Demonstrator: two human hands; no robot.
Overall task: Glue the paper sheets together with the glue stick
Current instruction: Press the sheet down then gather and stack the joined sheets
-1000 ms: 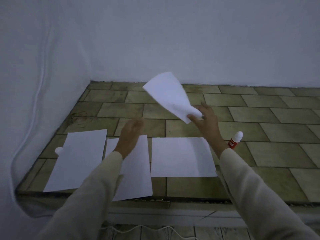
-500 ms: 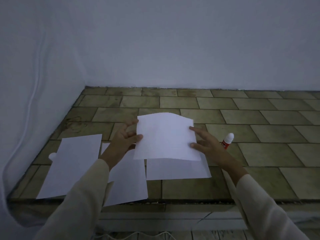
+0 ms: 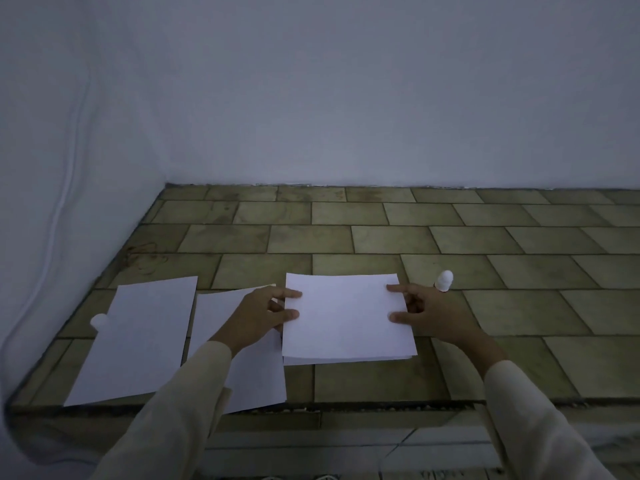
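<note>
Our left hand (image 3: pixel 263 313) lies with two straight fingers (image 3: pixel 292 293) pressing on the left edge of the top sheet (image 3: pixel 346 317) and grips nothing. Our right hand (image 3: pixel 436 313) mirrors it on the right edge. Its index fingertip and thumb lie flat on the paper, and the other fingers curl loosely beside it, holding nothing.

The top sheet lies flat on a sheet underneath (image 3: pixel 346 361). Only a thin strip of that one shows along the top sheet's near edge, so the two are not quite square. We cannot tell whether glue is between them.

We judge the paper light, thin and floppy, apt to slide or crease. It is best held at opposite edges with flat fingers, then smoothed from the middle outward.

The glue stick (image 3: pixel 444 281) stands upright and capped just right of the top sheet, behind our right hand. Left of the top sheet lies a nearer loose sheet (image 3: pixel 214 317), partly under our left arm. Farther left is a farther loose sheet (image 3: pixel 138 341) with a small white round object (image 3: pixel 99 321) at its left edge. All rest on a tiled ledge (image 3: pixel 381 230).
</note>
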